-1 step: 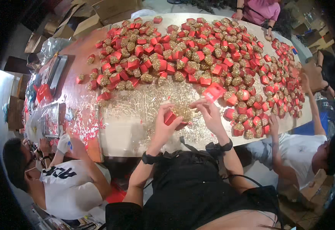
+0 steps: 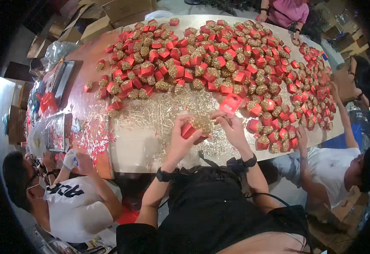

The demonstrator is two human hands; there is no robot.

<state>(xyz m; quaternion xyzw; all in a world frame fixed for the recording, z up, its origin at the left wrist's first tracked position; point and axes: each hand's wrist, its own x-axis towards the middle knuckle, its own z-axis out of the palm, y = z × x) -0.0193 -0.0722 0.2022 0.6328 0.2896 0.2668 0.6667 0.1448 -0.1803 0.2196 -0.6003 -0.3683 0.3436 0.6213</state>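
Note:
Over the glitter-strewn table, my left hand [image 2: 181, 137] is closed around a small red pot [image 2: 188, 130]. A gold, knobbly ball [image 2: 202, 123] appears to sit at its top, though it blends with the gold glitter behind. My right hand [image 2: 233, 129] is on the right of the pot, its thumb and forefinger bent toward the gold ball. A flat red tag-like piece [image 2: 230, 104] sticks up from the right-hand fingers, which seem to grip its lower edge. Ahead of both hands spreads a large pile of red pots with gold balls [image 2: 210, 59].
The pale table [image 2: 132, 156] carries gold glitter and red scraps. Metal trays [image 2: 64, 80] and a red bag [image 2: 47, 103] lie left. Co-workers in white shirts sit at left [image 2: 83, 207] and right [image 2: 331, 169]; another, in pink [image 2: 288, 15], is at the far side. Cardboard boxes [image 2: 127, 10] stand behind.
The flat red piece in my right hand has shifted a little left and turned more upright. My left hand and the red pot stay nearly in place.

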